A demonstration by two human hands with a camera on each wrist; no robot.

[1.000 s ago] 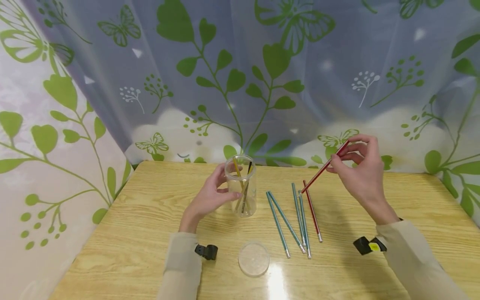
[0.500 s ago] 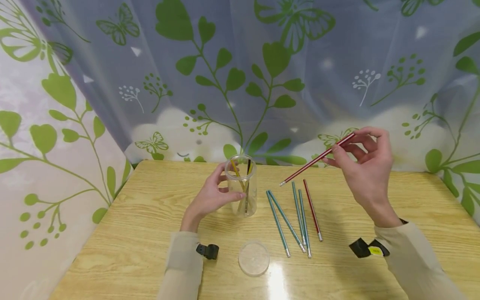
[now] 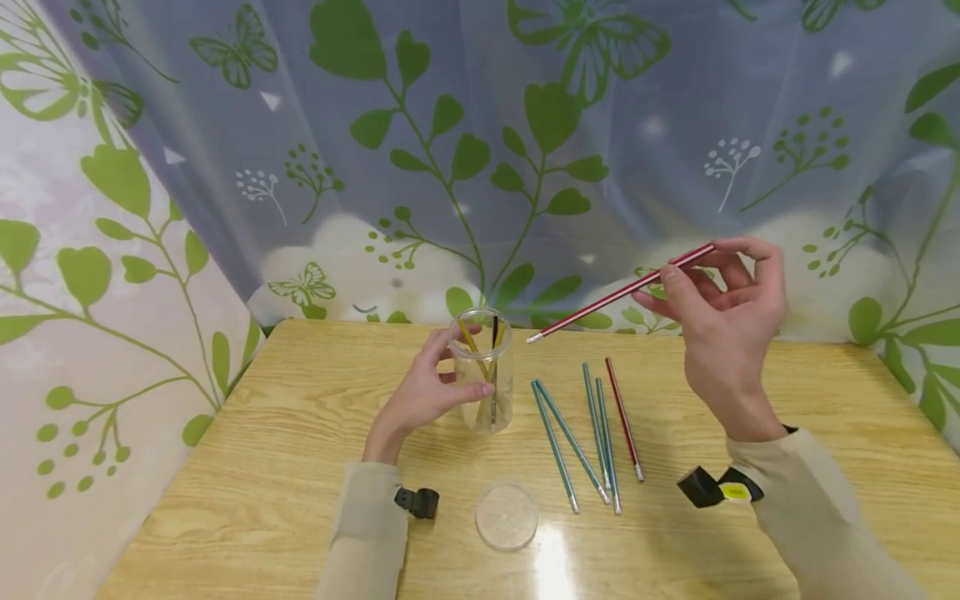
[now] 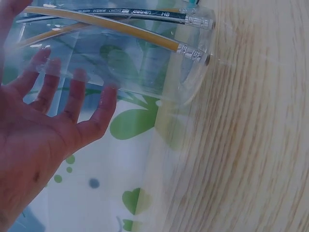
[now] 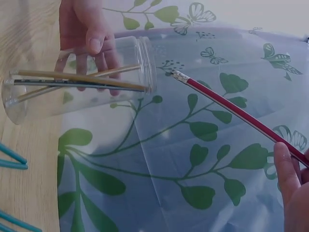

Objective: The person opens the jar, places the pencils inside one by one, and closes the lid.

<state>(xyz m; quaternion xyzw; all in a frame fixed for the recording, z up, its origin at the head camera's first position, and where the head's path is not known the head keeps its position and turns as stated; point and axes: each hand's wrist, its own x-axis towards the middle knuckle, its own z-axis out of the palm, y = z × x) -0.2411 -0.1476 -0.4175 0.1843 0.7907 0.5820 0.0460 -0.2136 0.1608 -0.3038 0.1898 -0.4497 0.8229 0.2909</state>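
My left hand (image 3: 431, 387) is wrapped around a clear plastic jar (image 3: 504, 392) standing on the table. Inside the jar lean two yellow pencils (image 4: 130, 30) and a black pencil (image 4: 145, 13), eraser ends down. Up at the right, my right hand (image 3: 735, 321) pinches a red pencil (image 3: 615, 295) near its far end. That pencil slants down to the left, its eraser end just right of the jar's rim and apart from it. On the table, a second red pencil (image 3: 625, 421) and several teal pencils (image 3: 556, 447) lie between the hands.
A round clear lid (image 3: 507, 517) lies flat on the wooden table (image 3: 255, 467), in front of the jar. Behind the table's back edge hangs a curtain (image 3: 450, 208) with leaves and butterflies. Another patterned cloth (image 3: 112, 358) is at the left.
My right hand has lifted the red pencil off the others and swung its eraser end left and up toward the jar's rim. The left hand and jar have stayed nearly still.
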